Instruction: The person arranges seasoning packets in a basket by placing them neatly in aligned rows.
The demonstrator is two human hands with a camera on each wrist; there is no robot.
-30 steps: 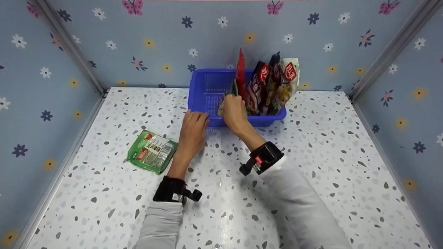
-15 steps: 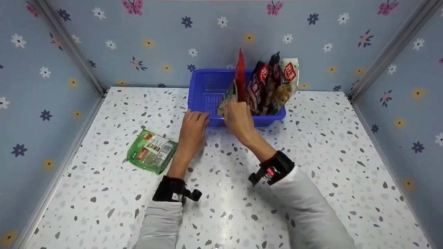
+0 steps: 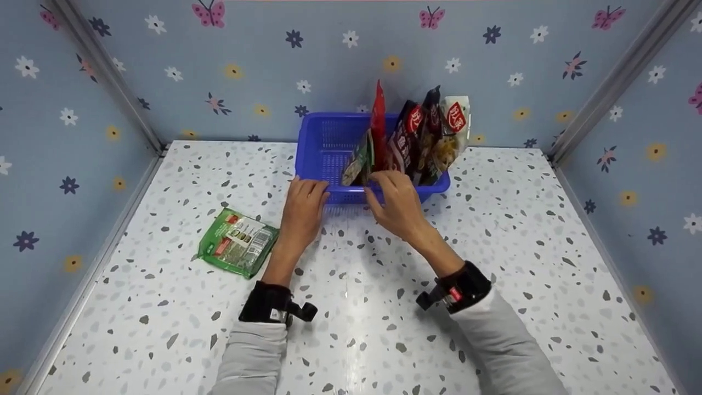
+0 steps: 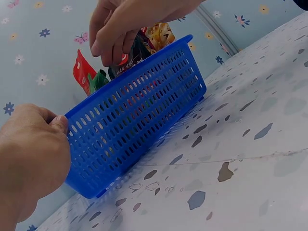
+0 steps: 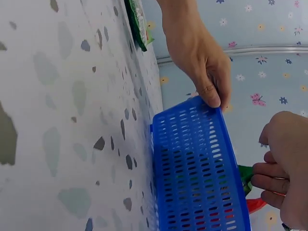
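A blue plastic basket (image 3: 309, 151) stands near the back wall, with several food packets upright in it. My left hand (image 3: 303, 211) grips its front rim near the left corner, thumb outside and fingers over the edge, as the right wrist view shows. Over the front rim, my right hand (image 3: 400, 206) holds nothing, its fingers loosely bent beside a small green packet (image 3: 359, 159). That packet leans leftmost in the row, next to a red packet (image 3: 378, 120). Farther right are dark packets (image 3: 406, 134) and a white-topped packet (image 3: 459, 115).
A flat green packet (image 3: 238, 244) with a barcode label lies on the speckled table (image 3: 351, 340), left of my left forearm. Flower-patterned walls (image 3: 219, 71) enclose the table at the back and both sides. The basket's left part shows its bare slotted floor.
My right hand has let go of the small green packet in the basket and drawn back toward the front rim, to the right. My left hand has kept its place on the rim.
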